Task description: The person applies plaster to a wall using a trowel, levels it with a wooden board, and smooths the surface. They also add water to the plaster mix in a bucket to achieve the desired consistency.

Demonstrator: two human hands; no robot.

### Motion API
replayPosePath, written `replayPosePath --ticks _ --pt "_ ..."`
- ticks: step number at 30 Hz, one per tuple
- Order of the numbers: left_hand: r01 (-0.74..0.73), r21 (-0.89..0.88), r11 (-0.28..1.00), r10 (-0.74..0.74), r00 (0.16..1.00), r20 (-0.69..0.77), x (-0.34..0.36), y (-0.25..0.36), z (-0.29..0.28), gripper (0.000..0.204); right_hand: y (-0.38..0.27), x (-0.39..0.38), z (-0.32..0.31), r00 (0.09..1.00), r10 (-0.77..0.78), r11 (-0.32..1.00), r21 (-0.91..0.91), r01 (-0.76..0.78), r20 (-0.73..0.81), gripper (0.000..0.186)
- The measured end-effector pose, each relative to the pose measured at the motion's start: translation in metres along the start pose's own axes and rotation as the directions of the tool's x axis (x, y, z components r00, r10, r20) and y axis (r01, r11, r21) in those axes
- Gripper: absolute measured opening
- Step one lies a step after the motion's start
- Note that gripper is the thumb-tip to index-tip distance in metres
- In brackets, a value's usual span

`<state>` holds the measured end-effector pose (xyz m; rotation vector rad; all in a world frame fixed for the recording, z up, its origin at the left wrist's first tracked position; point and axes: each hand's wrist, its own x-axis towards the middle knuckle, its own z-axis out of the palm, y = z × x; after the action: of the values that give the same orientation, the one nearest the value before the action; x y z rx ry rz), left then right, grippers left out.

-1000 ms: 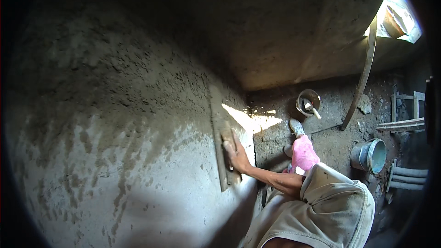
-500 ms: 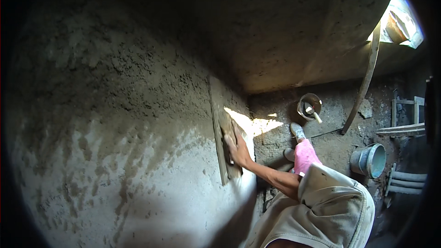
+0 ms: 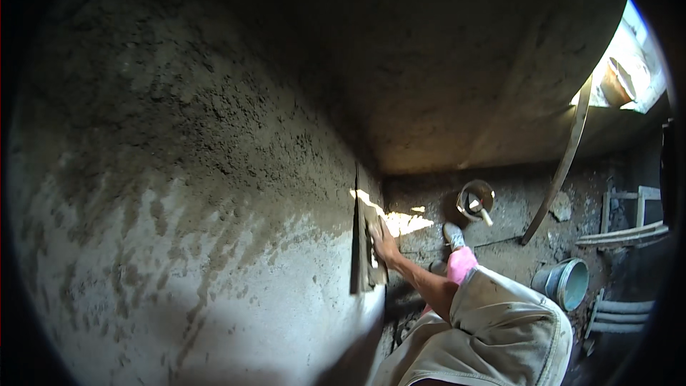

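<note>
My right hand (image 3: 386, 248) is closed on a long wooden float (image 3: 364, 261) and holds it against the rough wall on my left. The float stands close to the corner, seen nearly edge-on, with a dark shadow along its left side. Its grip is mostly hidden behind my fingers. Wet grey-brown plaster (image 3: 236, 143) covers the upper part of that wall (image 3: 279, 314), with streaks running down over the paler surface below. My left hand is out of view.
A round bucket (image 3: 488, 191) with a light-handled tool stands on the floor near my shoe (image 3: 453, 235). A pale blue bucket (image 3: 562, 284) lies tilted farther right. A wooden pole (image 3: 564, 164) leans by a bright opening; a wooden frame (image 3: 622, 234) stands at the right.
My right hand and the float have moved right and slightly down in the picture, closer to the corner. The float now shows more edge-on. The whole view has shifted slightly.
</note>
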<state>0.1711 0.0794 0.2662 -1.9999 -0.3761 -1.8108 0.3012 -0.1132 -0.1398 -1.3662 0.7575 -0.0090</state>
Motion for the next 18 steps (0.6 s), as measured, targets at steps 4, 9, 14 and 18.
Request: replayPosePath --ticks 4,9,14,18 --pt "-0.015 0.037 0.999 0.016 1.0 -0.024 -0.004 -0.011 -0.004 0.041 -0.035 -0.039 -0.081 0.985 0.104 0.989 -0.116 -0.088 0.137 0.066" --pt "-0.056 0.064 0.996 0.057 0.998 -0.011 -0.005 -0.014 -0.006 0.04 -0.15 -0.042 -0.106 0.879 -0.465 0.875 -0.097 0.475 0.11 0.064" --pt "-0.071 0.087 0.994 0.073 0.997 -0.022 -0.006 -0.015 -0.011 0.04 -0.28 -0.009 -0.072 0.67 -0.709 0.694 0.049 0.718 0.221 0.071" --pt "-0.152 0.026 0.988 0.153 0.987 -0.049 -0.004 -0.025 -0.005 0.037 -0.345 0.052 -0.071 0.396 -0.897 0.395 -0.046 0.917 0.194 0.084"
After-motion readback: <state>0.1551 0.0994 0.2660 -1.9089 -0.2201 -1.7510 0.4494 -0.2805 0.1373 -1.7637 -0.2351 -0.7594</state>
